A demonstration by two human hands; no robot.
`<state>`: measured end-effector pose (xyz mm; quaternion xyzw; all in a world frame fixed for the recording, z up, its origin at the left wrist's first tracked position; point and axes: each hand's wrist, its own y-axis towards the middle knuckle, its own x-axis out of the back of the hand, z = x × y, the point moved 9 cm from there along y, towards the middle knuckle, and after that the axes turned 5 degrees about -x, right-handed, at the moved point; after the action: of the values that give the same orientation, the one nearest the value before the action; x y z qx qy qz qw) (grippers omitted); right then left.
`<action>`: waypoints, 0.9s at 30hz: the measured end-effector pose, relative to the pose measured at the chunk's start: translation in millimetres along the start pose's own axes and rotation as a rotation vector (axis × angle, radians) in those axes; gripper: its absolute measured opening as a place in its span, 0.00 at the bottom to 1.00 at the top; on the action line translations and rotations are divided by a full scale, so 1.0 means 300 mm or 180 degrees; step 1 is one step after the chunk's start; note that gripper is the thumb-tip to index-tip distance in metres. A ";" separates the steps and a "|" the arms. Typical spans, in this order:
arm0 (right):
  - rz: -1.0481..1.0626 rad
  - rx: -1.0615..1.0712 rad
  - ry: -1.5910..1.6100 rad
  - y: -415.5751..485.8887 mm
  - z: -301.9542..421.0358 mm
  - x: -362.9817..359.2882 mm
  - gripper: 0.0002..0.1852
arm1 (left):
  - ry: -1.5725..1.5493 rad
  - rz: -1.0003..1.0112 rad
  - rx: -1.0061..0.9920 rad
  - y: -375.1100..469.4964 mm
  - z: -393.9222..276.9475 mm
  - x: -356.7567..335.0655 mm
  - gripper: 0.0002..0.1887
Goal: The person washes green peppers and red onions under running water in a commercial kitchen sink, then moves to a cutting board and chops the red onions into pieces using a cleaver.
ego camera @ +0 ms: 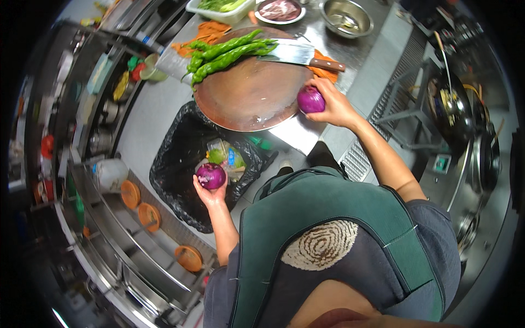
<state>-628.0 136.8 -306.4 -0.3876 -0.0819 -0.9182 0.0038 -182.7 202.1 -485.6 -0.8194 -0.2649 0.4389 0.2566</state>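
Note:
A red onion rests in my left hand, held over a bin lined with a black plastic bag. My right hand grips a second red onion by the right edge of a round chopping board. Long green peppers lie in a pile across the far left part of the board. Beside them is a cleaver with a wooden handle, which points to the right over an orange cloth.
Behind the board stand a white tub of greens, a bowl of raw meat and a metal bowl. Food scraps and packaging lie in the bin. Metal shelving lines the left; a wok is at the right.

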 end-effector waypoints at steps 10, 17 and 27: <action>0.0429 0.1622 0.0167 0.539 0.123 -0.266 0.42 | -0.0765 0.0359 -0.0439 -0.197 0.271 -0.372 0.37; 0.0308 0.1422 0.0014 0.594 0.042 -0.299 0.42 | -0.0842 0.0106 -0.0669 -0.249 0.413 -0.488 0.34; 0.0489 0.1321 -0.0030 0.613 -0.011 -0.235 0.39 | -0.0608 -0.0008 -0.0707 -0.149 0.460 -0.616 0.29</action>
<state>-568.2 -49.1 -331.8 -0.3879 -0.2393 -0.8768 0.1531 -397.7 138.7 -415.2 -0.7969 -0.3360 0.4825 0.1386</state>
